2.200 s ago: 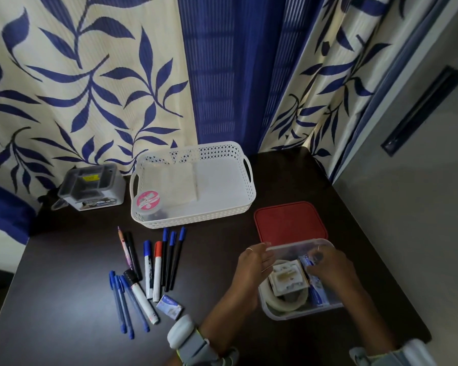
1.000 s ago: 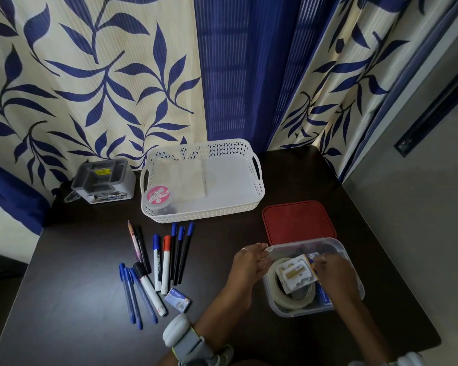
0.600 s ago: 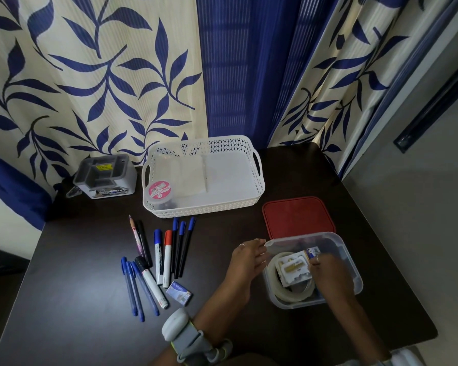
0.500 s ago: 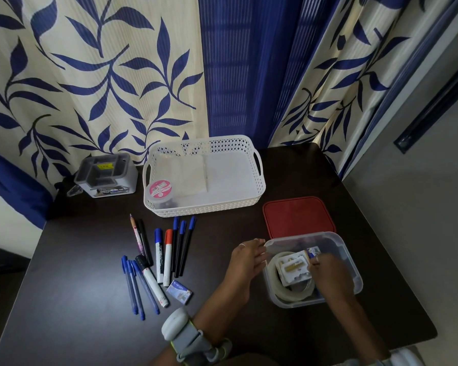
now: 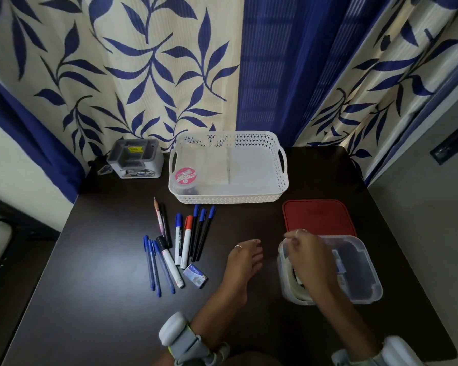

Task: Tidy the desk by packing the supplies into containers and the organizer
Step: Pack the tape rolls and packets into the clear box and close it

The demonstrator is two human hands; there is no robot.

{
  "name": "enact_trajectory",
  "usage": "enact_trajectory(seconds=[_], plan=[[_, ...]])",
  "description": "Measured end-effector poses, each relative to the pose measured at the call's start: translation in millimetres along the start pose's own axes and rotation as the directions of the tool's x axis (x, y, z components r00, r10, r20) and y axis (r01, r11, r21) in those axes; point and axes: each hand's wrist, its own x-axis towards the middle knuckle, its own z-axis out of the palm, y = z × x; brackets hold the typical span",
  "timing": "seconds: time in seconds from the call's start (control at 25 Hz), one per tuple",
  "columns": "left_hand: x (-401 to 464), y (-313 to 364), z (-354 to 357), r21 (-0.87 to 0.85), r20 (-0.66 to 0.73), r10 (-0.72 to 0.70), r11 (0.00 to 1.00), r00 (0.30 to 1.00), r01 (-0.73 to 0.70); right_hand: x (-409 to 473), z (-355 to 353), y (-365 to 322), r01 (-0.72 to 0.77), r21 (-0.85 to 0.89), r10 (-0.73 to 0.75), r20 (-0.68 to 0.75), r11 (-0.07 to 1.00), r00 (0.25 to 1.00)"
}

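Since the earlier frames, the left hand (image 5: 245, 262) has left the clear container's (image 5: 360, 273) rim and now lies flat on the table (image 5: 103, 299), fingers relaxed and holding nothing. The right hand (image 5: 306, 256) has risen from the contents to the container's far-left corner, fingers curled loosely; whether it pinches anything cannot be told.

Head view: the container holds a roll of tape and small packets, mostly hidden by the right hand. Its red lid (image 5: 318, 216) lies just behind it. Pens and markers (image 5: 179, 243) and a small box (image 5: 195, 275) lie loose, well left of it; the grey organizer (image 5: 135, 158) and white basket (image 5: 229, 167) stand at the back.

Judged step: container filled. Next: fit the lid, then gather the pens.
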Motion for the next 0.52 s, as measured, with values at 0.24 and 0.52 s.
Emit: enact_trajectory(seconds=[0.24,0.52], plan=[[2,-21,-41,-0.017,-0.352,0.049,0.998,0.935,-0.059,0,72,-51,0.292,-0.108,-0.239,0.349,0.950,0.906],[12,-49,-81,-0.141,-0.577,-0.024,0.987,0.816,-0.071,-14,133,-78,0.523,-0.017,-0.393,0.639,0.852,0.661]])
